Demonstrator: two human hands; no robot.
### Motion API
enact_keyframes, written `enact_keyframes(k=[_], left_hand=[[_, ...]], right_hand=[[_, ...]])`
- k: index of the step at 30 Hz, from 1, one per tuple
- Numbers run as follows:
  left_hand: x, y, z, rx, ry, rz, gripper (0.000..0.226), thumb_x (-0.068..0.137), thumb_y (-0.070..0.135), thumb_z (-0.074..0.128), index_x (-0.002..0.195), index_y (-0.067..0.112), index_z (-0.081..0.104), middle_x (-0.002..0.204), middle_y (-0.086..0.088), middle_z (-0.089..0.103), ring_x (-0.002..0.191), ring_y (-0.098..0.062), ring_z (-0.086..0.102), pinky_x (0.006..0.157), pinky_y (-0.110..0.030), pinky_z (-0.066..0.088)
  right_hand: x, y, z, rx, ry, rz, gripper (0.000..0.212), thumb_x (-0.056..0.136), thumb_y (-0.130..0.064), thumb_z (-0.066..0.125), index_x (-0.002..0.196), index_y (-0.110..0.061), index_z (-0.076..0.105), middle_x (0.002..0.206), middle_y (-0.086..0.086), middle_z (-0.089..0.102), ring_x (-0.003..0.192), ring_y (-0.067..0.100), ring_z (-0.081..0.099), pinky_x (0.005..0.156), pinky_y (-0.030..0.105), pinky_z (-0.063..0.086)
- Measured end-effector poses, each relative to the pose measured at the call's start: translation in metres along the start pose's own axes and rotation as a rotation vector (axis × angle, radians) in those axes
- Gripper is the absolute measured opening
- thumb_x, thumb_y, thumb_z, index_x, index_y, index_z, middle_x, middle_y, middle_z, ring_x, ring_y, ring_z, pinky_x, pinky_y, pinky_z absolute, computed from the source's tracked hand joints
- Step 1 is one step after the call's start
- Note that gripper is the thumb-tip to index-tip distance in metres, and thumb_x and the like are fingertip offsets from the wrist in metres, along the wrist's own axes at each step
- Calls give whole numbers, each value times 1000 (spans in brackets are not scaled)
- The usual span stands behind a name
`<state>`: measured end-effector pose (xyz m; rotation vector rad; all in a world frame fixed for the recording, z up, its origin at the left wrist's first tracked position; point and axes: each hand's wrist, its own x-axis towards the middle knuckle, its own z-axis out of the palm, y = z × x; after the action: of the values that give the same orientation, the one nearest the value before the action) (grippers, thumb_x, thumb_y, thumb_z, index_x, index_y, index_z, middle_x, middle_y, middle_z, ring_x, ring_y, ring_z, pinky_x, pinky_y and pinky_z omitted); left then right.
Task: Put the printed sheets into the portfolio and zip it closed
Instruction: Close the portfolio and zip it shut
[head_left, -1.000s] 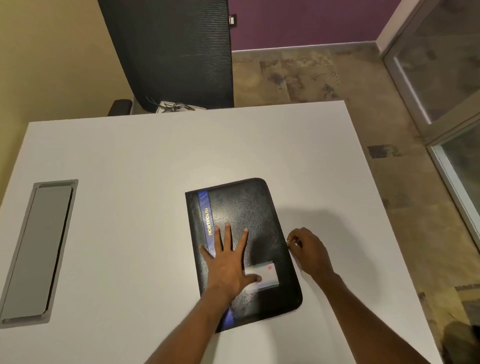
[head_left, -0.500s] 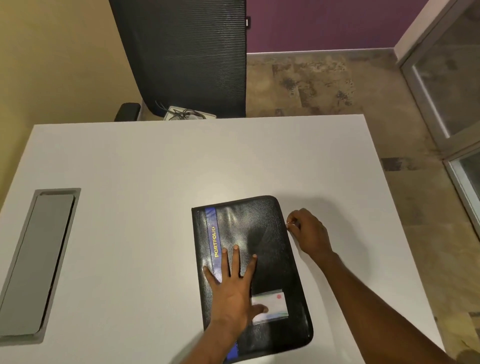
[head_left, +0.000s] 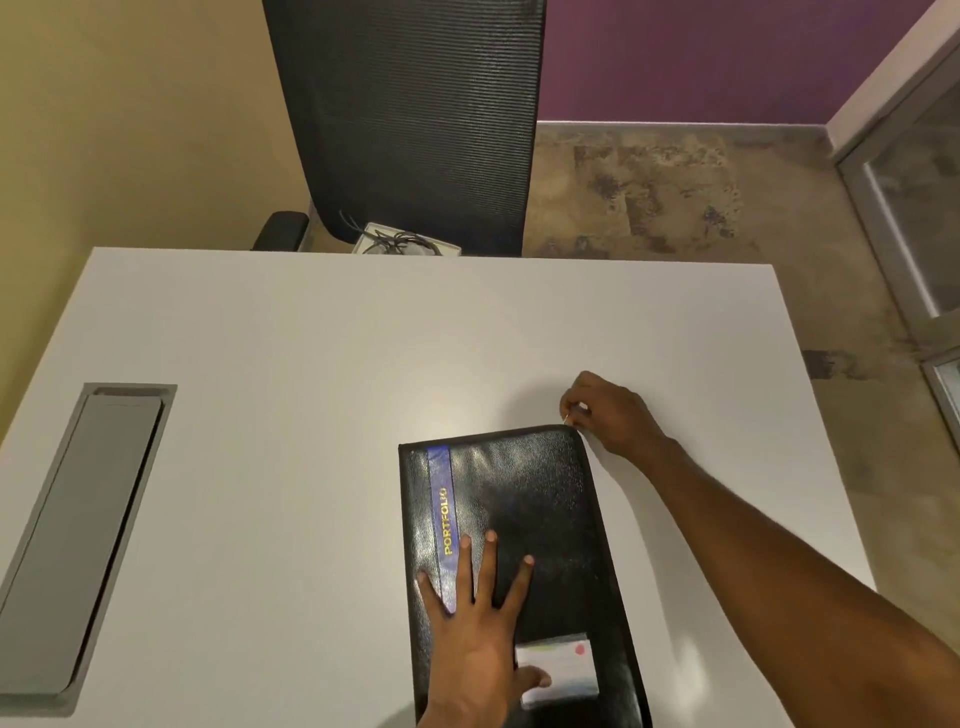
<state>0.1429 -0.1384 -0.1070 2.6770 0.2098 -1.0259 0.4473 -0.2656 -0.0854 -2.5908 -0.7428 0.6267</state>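
A black leather portfolio (head_left: 540, 499) with a blue stripe reading PORTFOLIO lies closed on the white table (head_left: 322, 364), near the front edge. A small card window sits on its cover near the bottom right. My left hand (head_left: 475, 618) lies flat on the cover, fingers spread, holding nothing. My right hand (head_left: 608, 415) is at the portfolio's far right corner, its fingertips pinched on the small metal zipper pull (head_left: 567, 420). No printed sheets are visible.
A grey cable hatch (head_left: 78, 540) is set into the table at the left. A black mesh office chair (head_left: 415, 124) stands behind the table's far edge, with a cable box below it. The floor drops away to the right of the table.
My right hand has travelled with the zipper pull along the portfolio's right edge, from about midway up to the far right corner. My left hand has stayed flat on the cover.
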Motion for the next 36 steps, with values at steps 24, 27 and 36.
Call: enact_keyframes(k=[24,27,36], left_hand=[[17,0,-9,-44,-178,-51,120,84,71,70,156,47,-23,146,-6,-58,129,-32,-58,74,-73,-46],[10,1,-14,-65,-170,-44,124,73,78,73,159,47,-12,162,-11,-41,143,-37,-44,83,-84,-36],[10,2,4,-65,213,-57,102,50,71,93,141,38,62,153,-13,56,136,-41,57,88,-86,42]], right_hand=[[80,-118,23,-171,-411,-382,13,88,-11,68,96,-20,74,104,-6,65,92,15,68,83,33,53],[83,-128,26,-156,-425,-380,10,85,-11,69,90,-18,73,100,-5,63,89,16,67,80,31,51],[84,-170,55,-128,-380,-462,7,89,-21,69,95,-23,70,104,-4,60,89,21,62,84,35,48]])
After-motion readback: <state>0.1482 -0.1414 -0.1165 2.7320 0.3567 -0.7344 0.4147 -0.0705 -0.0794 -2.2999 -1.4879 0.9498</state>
